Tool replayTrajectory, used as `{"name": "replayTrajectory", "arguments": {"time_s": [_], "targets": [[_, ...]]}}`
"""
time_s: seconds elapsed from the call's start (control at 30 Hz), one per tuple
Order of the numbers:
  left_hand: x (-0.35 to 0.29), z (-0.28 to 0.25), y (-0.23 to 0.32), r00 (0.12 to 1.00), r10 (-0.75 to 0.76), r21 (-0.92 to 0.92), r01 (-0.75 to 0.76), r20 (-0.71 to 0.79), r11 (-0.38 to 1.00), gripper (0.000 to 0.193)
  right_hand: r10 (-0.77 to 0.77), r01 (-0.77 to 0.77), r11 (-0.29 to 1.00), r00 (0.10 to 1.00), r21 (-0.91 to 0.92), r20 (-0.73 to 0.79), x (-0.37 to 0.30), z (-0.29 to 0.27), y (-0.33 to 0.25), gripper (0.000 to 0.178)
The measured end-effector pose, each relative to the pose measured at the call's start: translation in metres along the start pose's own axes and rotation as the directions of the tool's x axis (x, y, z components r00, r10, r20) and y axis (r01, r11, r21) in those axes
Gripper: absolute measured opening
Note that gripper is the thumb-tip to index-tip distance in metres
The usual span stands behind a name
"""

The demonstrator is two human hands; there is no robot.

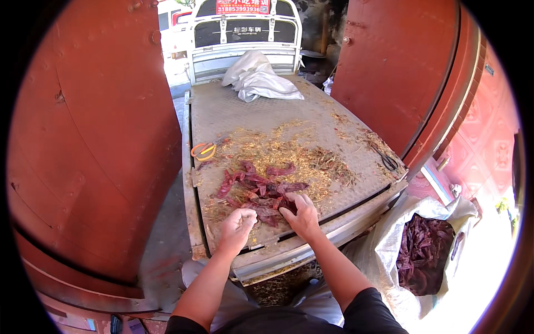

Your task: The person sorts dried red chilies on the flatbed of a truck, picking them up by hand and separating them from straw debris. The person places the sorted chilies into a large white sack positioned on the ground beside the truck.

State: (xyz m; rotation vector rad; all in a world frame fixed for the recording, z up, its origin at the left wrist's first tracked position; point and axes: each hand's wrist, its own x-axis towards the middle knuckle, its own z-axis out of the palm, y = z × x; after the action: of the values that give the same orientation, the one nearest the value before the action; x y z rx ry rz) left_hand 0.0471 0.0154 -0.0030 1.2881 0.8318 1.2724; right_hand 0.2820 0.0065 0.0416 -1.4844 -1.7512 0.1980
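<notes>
A small pile of wrinkled, dark red dried chilies (253,182) lies near the close end of a flat metal truck bed (214,108). At the pile's near left edge is my left hand (238,227), its fingers closed in a pinch; whatever they hold is hidden. My right hand (303,218) reaches into the pile's right side, with thumb and fingers curled round a dried chili (287,205). Yellow seeds and bits of stem (283,142) are scattered beyond and around the pile. Orange-handled scissors (203,151) rest left of it, and black-handled scissors (387,162) lie by the right edge.
An open white woven sack (386,234) of dried chilies (421,253) stands right of the bed. A crumpled white sack (261,80) lies at the far end, before the white cab frame (245,47). Red metal doors (94,128) (400,67) flank both sides.
</notes>
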Motion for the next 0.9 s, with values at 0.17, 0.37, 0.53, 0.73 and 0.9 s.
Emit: {"name": "replayTrajectory", "arguments": {"time_s": [0.17,0.37,0.53,0.73,0.9], "targets": [[0.019,-0.035,0.032,0.974,0.173,0.233,-0.136,-0.144,0.963,0.019,0.062,-0.062,0.998,0.998,-0.018,0.021,-0.001,0.012,-0.002,0.045],[0.087,-0.120,0.039,0.938,0.222,0.742,0.052,-0.265,0.668,0.036,0.058,-0.057,0.998,0.998,0.035,-0.035,0.000,0.012,-0.003,0.040],[0.135,-0.147,0.023,0.956,0.224,0.927,0.099,-0.189,0.361,0.050,0.040,-0.023,0.988,0.994,0.156,-0.104,0.000,0.008,0.000,0.029],[0.174,-0.166,-0.008,0.957,0.157,0.935,0.187,-0.242,0.303,0.047,0.015,0.007,0.981,0.994,0.194,-0.108,0.002,0.010,-0.005,0.024],[0.172,-0.132,0.014,0.978,0.140,0.982,0.136,-0.155,0.134,0.033,0.024,-0.005,0.987,0.993,0.158,-0.114,0.001,0.009,0.001,0.021]]}}
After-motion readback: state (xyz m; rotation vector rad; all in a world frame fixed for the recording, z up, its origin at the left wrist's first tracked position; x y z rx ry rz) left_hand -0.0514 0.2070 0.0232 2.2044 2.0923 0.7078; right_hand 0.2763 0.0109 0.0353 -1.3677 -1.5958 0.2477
